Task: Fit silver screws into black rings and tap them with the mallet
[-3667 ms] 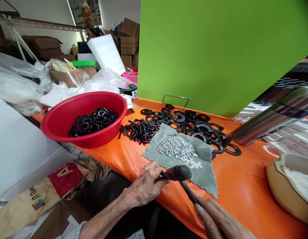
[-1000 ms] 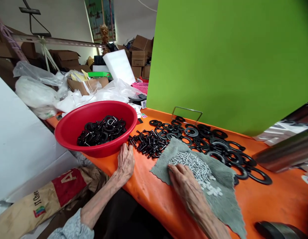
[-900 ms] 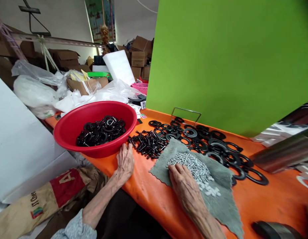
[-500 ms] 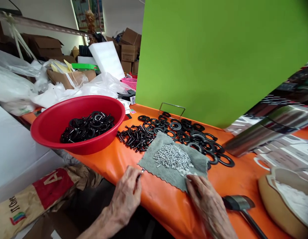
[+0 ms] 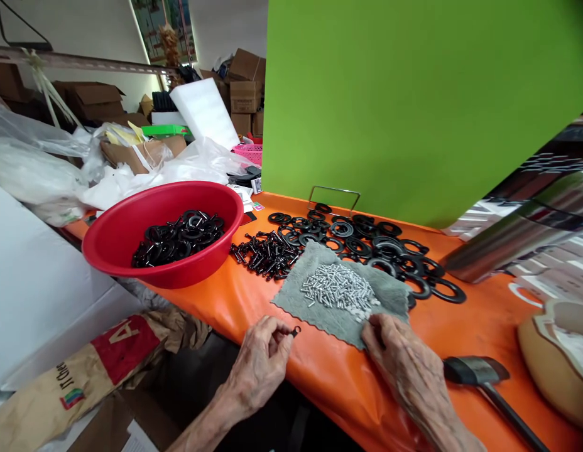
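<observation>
My left hand [image 5: 263, 361] is closed in a pinch over the front edge of the table. A small black part with a ring-shaped end [image 5: 296, 331] sticks out from its fingertips. My right hand [image 5: 404, 364] rests at the near right edge of a grey-green cloth [image 5: 294, 289], thumb and fingers curled together; whatever they hold is hidden. On the cloth lies a heap of small silver pins [image 5: 338, 289], with a few whitish bits at its near right side. Left of the cloth is a pile of black rod-like parts [image 5: 266, 254]. Black rings [image 5: 388, 248] lie scattered behind it.
A red basin [image 5: 162, 188] with black rings and rods stands at the left. On the right are a black-headed hammer [image 5: 475, 370], a tan container [image 5: 539, 345] and a steel flask [image 5: 489, 251]. A green panel [image 5: 390, 113] rises behind the orange tabletop [image 5: 329, 370].
My left hand has turned and moved right, with the black part's ring end now showing. My right hand's fingers have curled in at the cloth's edge. The view has shifted slightly.
</observation>
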The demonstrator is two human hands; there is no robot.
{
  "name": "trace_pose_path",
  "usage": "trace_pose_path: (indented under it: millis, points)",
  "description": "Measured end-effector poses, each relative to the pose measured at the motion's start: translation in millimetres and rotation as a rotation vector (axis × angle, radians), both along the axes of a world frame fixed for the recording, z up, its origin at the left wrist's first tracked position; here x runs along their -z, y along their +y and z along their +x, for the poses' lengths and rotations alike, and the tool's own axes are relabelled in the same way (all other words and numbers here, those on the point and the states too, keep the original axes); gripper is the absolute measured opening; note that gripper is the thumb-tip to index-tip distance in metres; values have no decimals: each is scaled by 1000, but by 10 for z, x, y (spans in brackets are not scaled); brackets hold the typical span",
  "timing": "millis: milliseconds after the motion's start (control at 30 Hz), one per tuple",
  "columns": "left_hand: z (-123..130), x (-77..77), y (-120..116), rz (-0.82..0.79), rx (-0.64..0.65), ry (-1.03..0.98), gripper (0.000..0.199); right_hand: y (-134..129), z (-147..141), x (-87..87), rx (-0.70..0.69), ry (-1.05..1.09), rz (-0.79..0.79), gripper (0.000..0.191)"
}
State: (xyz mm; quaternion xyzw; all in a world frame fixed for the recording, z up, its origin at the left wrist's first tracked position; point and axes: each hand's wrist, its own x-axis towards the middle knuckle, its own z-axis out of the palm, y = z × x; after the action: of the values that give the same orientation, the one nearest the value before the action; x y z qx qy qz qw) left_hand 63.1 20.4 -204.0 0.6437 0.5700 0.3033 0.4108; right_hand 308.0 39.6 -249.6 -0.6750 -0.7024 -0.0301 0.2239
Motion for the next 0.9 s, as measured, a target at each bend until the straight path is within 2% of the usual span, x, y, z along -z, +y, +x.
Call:
trace_pose_path:
  millis: [100, 300, 433, 533, 633, 733, 900]
  points:
    - [-11, -75, -68, -122, 9, -200, 18, -21, -10, -44, -4, 47, -6, 24]
    - [13, -96, -128, -222, -18, -428, 24, -124, -102, -213, -63, 254, 9, 22]
    - [46, -109, -148, -465, -23, -797, 36, -280, -282, -330, -68, 703, -138, 23]
    - [66, -111, -165, -623, -31, -1008, 38, -398, -450, -404, -27, 1013, -245, 29]
    - [77, -92, -178, -684, -36, -1106, 34, -479, -607, -490, 5, 1179, -268, 29]
    - [83, -70, -180, -701, -15, -1152, 30, -522, -725, -567, -16, 1253, -275, 31]
    - [102, -78, -186, -691, 20, -1106, 32, -554, -829, -617, -34, 1315, -297, 31]
